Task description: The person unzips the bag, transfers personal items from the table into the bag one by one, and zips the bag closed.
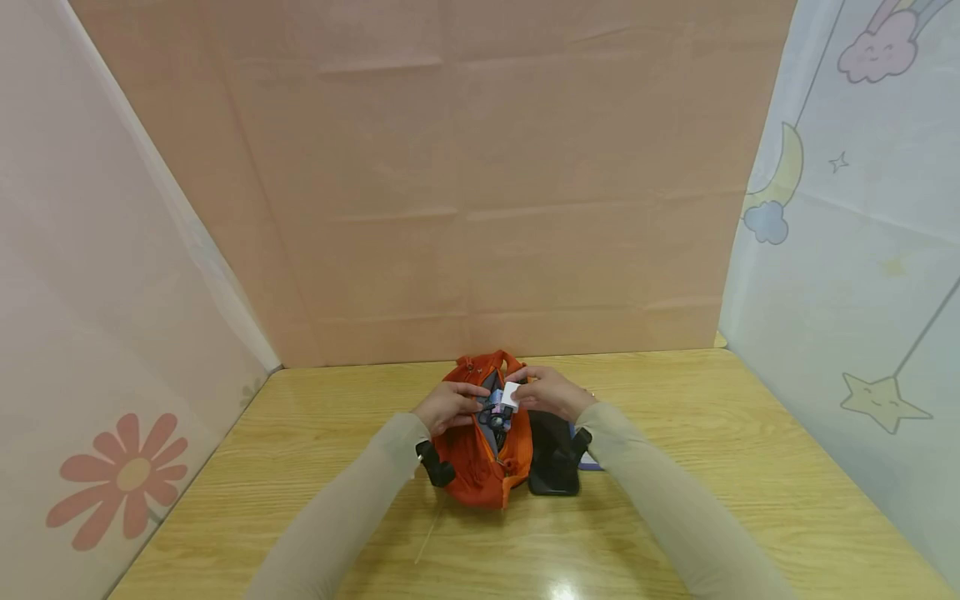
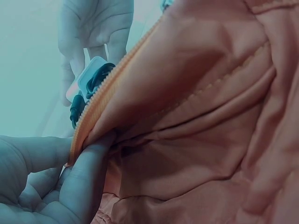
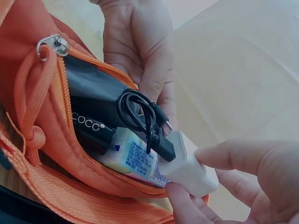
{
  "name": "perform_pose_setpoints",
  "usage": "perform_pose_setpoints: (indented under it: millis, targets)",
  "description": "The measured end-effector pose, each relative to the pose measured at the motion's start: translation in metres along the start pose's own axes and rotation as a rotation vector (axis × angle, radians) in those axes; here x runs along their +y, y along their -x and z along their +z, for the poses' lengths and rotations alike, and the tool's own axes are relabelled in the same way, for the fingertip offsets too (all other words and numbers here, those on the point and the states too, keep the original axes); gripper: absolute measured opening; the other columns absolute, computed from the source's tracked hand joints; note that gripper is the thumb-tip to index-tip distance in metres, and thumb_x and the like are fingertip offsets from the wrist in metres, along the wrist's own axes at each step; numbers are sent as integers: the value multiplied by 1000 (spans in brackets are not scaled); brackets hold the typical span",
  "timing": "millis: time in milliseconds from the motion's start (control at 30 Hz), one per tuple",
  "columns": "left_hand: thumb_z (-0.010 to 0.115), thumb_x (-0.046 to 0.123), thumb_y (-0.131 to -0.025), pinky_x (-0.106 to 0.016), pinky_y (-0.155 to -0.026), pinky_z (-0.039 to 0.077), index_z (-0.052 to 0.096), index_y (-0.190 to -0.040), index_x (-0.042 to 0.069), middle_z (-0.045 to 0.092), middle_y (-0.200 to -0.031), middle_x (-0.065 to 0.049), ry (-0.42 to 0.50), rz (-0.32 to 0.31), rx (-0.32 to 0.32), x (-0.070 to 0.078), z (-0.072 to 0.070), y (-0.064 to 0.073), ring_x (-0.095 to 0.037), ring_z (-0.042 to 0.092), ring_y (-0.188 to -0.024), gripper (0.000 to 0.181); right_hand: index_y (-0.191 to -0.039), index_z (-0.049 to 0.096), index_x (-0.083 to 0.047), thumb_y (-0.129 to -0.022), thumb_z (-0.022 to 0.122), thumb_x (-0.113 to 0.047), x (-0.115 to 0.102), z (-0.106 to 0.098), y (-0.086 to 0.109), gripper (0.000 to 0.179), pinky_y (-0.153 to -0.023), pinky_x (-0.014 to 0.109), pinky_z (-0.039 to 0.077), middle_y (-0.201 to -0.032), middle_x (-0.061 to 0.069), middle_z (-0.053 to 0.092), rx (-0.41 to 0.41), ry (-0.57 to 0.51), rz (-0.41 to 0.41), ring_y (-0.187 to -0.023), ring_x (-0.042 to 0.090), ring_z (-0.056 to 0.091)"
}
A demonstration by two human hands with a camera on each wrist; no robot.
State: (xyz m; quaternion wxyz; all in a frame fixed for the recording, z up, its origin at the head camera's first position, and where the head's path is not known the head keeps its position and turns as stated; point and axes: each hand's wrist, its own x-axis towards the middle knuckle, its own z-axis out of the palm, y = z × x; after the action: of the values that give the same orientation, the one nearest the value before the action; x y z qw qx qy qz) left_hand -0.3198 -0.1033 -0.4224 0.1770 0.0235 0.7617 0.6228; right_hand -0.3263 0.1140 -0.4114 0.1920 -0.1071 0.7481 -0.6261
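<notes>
White charger [image 3: 191,170], black cable [image 3: 133,112] attached, is at the unzipped mouth of your orange bag [image 1: 476,479]; your right hand [image 1: 549,392] pinches it. Your left hand [image 1: 448,406] is clamped on the zipper edge [image 2: 93,103]. Inside you have a black item marked COCO [image 3: 95,133] and a printed packet [image 3: 133,151]. Beside the bag, a flat black object [image 1: 553,471] lies on the surface [image 1: 300,483].

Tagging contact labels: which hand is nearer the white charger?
Right. The right hand holds the white charger in its fingers; the left hand pinches the orange bag by its opening's edge, apart from the charger.
</notes>
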Motion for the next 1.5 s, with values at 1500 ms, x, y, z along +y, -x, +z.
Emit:
perform_pose_setpoints:
  millis: [1500]
  targets:
    - [58, -2, -93, -28, -72, 56, 66, -123, 2, 67, -109, -12, -5, 6, 1, -2, -1, -1, -12, 64, -81, 31, -119, 59, 6, -87, 69, -2, 2, 14, -1, 35, -90, 45, 53, -113, 23, 59, 236, 33, -66, -83, 17, 66]
